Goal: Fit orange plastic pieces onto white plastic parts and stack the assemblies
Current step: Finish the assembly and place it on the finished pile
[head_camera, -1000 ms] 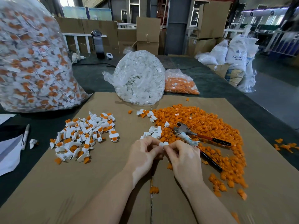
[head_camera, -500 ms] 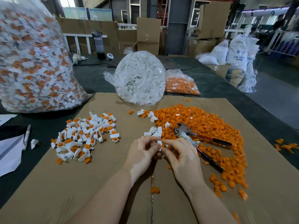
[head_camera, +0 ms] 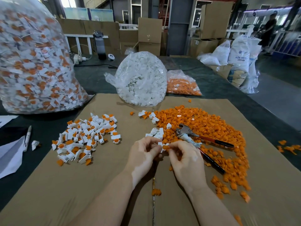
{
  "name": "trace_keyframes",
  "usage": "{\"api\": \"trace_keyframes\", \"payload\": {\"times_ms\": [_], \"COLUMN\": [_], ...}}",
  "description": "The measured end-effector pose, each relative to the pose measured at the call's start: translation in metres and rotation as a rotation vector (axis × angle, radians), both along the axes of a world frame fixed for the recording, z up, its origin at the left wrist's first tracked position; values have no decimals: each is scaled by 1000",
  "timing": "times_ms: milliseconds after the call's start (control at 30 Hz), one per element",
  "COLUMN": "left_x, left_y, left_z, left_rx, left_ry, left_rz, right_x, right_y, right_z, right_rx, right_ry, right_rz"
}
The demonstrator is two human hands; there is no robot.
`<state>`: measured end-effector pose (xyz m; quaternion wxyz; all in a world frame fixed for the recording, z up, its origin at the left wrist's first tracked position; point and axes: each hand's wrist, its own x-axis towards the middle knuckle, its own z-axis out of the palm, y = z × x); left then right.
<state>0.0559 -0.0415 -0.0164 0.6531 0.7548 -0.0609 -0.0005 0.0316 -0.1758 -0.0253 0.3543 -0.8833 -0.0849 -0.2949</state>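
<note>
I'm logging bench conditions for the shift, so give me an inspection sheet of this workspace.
Surface: cardboard sheet over a dark table.
Job's things: loose orange pieces on the right; finished assemblies on the left; white part at the fingertips.
Clutter: pliers, marker, papers.
Grip: left hand and right hand both pinch the white part.
Cables: cord at the far edge.
Surroundings: bags of parts, boxes.

I'm looking at a factory floor: stacked cartons (head_camera: 149, 32), resin sacks (head_camera: 239, 51) (one reads "ABS RESIN"), and bulk bags of parts (head_camera: 141, 79) on the tabletop (head_camera: 219, 82).
</note>
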Motion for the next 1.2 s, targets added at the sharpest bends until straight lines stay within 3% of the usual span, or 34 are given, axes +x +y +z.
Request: {"api": "trace_keyframes", "payload": {"times_ms": [300,600,1200], "left_x": [-2,-6,-10], "left_y": [-2,-2,-3], "left_z": [-3,-5,-7], "left_rx": [342,286,389], "left_ry": [-238,-342,-621], "left_rz": [-47,-14,-18], "right_x": [2,5,4], "right_y": [-5,-5,-5], "right_z": [9,5,5], "right_rx": [486,485,481], "right_ry": [190,247,189], "right_rz": [69,93,170]}}
